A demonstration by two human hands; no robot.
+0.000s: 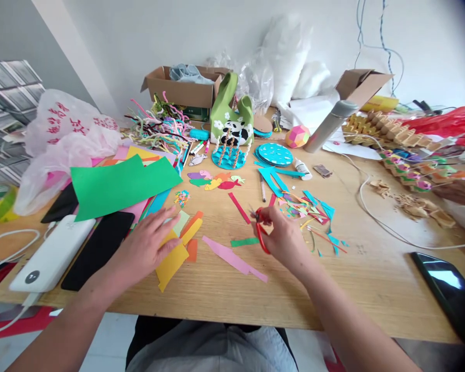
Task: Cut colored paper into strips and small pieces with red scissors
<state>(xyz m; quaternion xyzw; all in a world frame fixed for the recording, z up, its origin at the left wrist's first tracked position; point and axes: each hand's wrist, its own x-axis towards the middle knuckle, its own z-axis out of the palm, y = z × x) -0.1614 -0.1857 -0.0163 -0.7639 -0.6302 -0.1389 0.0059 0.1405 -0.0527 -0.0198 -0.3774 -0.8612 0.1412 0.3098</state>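
Red scissors (260,237) in right grip (282,233)

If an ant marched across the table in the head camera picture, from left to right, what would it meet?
White power bank → left hand → red paper strip → right hand holding red scissors → grey bottle → black phone at the right edge.

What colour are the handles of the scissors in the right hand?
Red. The scissors handles, gripped in the right hand, show best in the head view.
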